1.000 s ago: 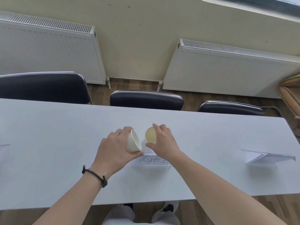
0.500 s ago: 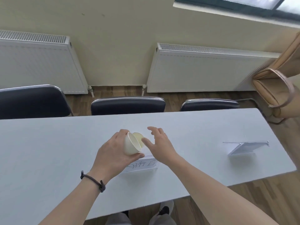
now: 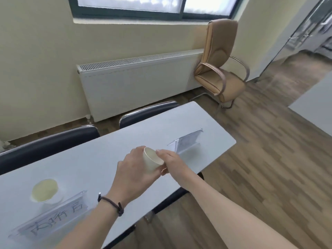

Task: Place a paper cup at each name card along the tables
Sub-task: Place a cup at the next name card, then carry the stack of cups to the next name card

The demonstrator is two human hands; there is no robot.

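The near name card (image 3: 48, 221), a clear stand close to the counter's (image 3: 93, 159) front edge toward its left end, carries handwritten characters in dark ink; the strokes are blurred and I cannot read them with certainty. Just behind it, further from the front edge, stands a paper cup (image 3: 45, 191), upright, mouth up. A second name card (image 3: 186, 142) sits near the counter's right end; its face shows grey and any writing is too faint to make out.

Between the two cards, above the counter's front half, both hands meet on a held cup (image 3: 151, 159) tilted with its mouth toward the far edge. The left hand (image 3: 133, 173) has its fingers curled round the cup's wall and base, gripping it. The right hand (image 3: 170, 161) presses thumb and fingers against the cup's other side, lightly closed on it. A dark cord bracelet (image 3: 112, 205) circles the left wrist.
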